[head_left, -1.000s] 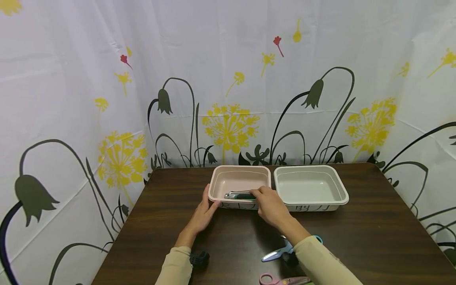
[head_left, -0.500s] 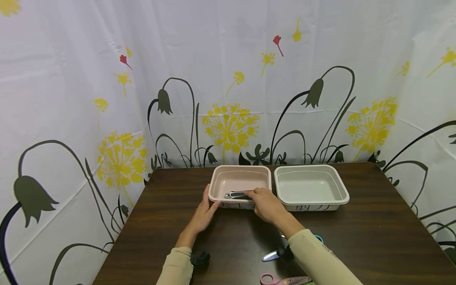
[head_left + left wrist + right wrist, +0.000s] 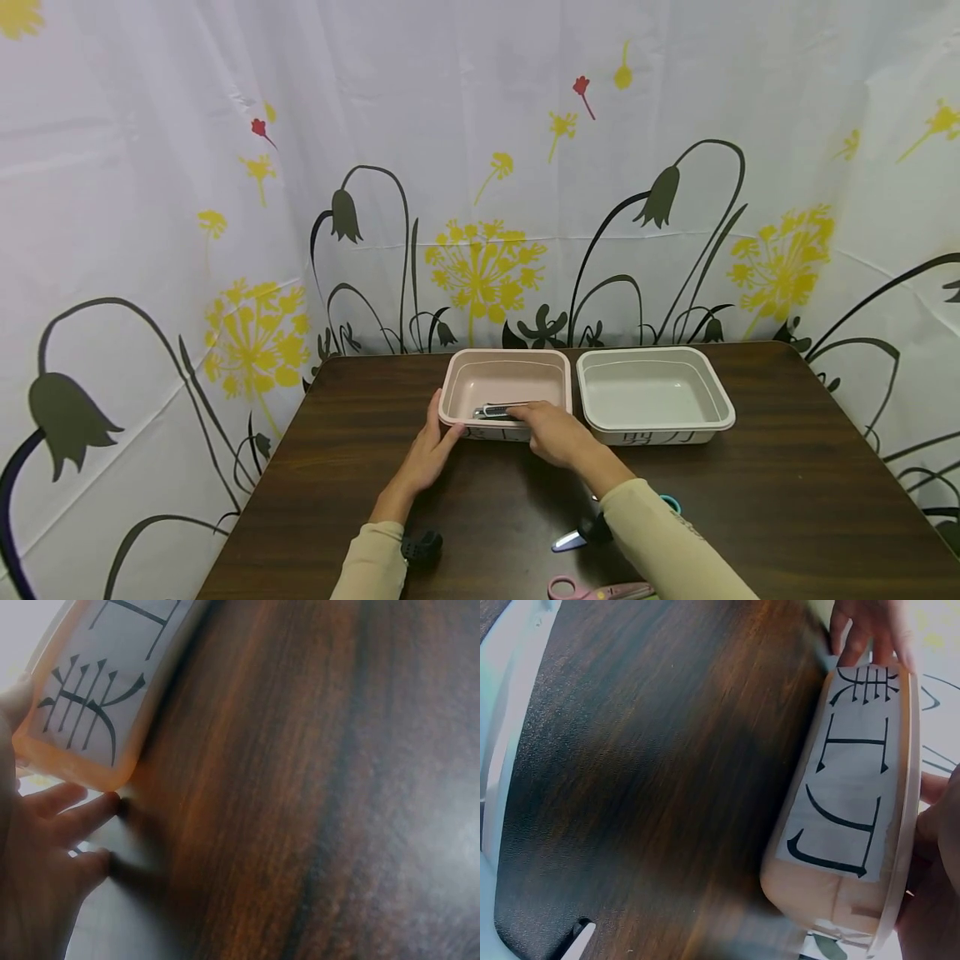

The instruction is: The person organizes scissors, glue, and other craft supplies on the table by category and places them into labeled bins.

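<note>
In the head view, a pale pink plastic box (image 3: 506, 357) stands at the back of the table. A utility knife (image 3: 491, 411) lies along its front inner side, metal end to the left. My right hand (image 3: 555, 433) reaches over the front right rim, fingers holding the knife's right part and hiding it. My left hand (image 3: 427, 454) rests against the box's left end with extended fingers, thumb at the front corner. In the left wrist view, the fingers (image 3: 82, 817) touch the box's end. A paper label with large black characters (image 3: 840, 772) covers the front wall in the right wrist view.
A pale green box (image 3: 652, 400) stands just right of the pink one. Nearer the front lie blue scissors (image 3: 568, 541), partly behind the right forearm, and pink-handled scissors (image 3: 566, 587). A floral curtain (image 3: 480, 167) hangs behind the table.
My right hand has slid slightly left and lower along the utility knife, covering more of it; its teal side no longer shows. My left hand and both boxes stay in place.
</note>
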The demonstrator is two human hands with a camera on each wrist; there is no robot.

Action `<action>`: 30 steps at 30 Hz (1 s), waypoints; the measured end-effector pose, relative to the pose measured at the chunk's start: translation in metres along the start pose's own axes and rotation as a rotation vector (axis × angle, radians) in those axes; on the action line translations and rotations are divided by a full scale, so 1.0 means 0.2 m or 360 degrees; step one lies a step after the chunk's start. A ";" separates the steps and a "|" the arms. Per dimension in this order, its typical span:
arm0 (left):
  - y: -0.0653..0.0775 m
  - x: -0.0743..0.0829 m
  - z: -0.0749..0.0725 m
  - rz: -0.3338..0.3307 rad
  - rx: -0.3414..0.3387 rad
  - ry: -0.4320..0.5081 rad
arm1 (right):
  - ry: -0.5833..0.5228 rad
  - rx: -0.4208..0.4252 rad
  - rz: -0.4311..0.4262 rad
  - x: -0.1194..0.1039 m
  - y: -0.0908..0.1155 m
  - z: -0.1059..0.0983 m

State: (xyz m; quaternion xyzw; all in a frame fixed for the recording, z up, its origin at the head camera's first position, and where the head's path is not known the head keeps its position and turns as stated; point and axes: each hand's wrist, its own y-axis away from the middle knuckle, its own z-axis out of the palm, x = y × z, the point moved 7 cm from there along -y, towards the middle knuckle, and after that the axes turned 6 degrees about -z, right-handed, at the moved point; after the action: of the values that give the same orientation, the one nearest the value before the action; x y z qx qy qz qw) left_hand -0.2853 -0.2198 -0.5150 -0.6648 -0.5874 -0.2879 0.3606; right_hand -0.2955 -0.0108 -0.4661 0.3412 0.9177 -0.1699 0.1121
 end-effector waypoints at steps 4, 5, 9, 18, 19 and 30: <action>0.00 -0.01 0.00 0.0004 -0.0002 -0.0017 | -0.0014 -0.0019 0.0012 0.00 0.00 0.00; 0.00 0.00 0.00 0.0005 -0.0003 -0.0015 | -0.0011 -0.0021 0.0016 0.00 0.00 0.00; 0.00 0.00 0.01 0.0011 0.0000 -0.0012 | 0.0013 -0.0040 0.0026 0.00 0.01 -0.01; 0.00 0.00 0.00 0.0016 0.0013 -0.0006 | 0.0006 -0.0072 0.0030 0.01 0.01 -0.03; 0.01 0.00 0.00 0.0015 0.0013 -0.0011 | 0.0007 -0.0074 0.0031 0.01 0.02 -0.03; 0.00 0.00 0.00 0.0031 0.0023 -0.0041 | 0.0114 0.0076 -0.0115 -0.02 0.07 -0.07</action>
State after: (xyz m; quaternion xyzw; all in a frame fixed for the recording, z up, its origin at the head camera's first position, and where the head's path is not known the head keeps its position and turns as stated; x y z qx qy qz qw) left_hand -0.2846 -0.2201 -0.5141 -0.6714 -0.5877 -0.2717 0.3606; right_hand -0.2840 0.0032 -0.4548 0.3164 0.9285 -0.1832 0.0647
